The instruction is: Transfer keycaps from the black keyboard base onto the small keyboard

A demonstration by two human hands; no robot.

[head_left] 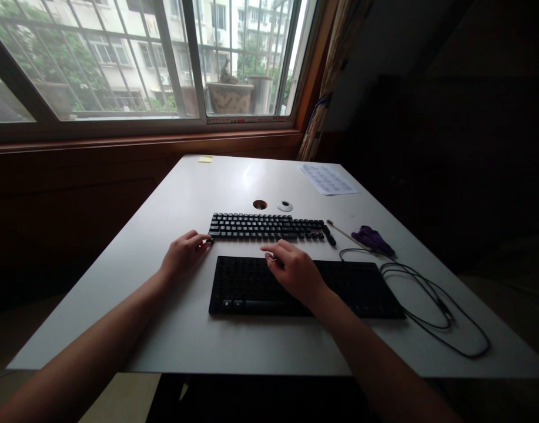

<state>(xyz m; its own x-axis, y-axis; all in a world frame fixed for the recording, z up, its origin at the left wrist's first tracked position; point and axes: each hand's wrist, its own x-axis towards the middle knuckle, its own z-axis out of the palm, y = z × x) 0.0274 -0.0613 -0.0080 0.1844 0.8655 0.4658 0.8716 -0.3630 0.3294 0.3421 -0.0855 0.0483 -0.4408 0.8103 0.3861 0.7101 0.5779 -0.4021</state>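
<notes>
Rows of loose black keycaps (251, 225) lie in keyboard order across the middle of the white desk. Nearer to me is a black keyboard (352, 285), its left key area largely stripped, with a few keys in the bottom row at the left. My left hand (183, 254) rests at the lower left corner of the keycap rows, its fingertips closed on a small black keycap (210, 239). Over the keyboard's upper middle is my right hand (295, 271), index finger pointing left. Between its thumb and fingers shows a small dark piece that looks like a keycap; the fingers partly hide it.
A cable (445, 317) loops right of the keyboard. Beyond it lie a purple cloth (372, 239) and a thin stick-like brush (342, 233). A desk hole (260, 205), its round cover (285, 206), printed sheets (328, 179) and a yellow note (205, 159) are farther back.
</notes>
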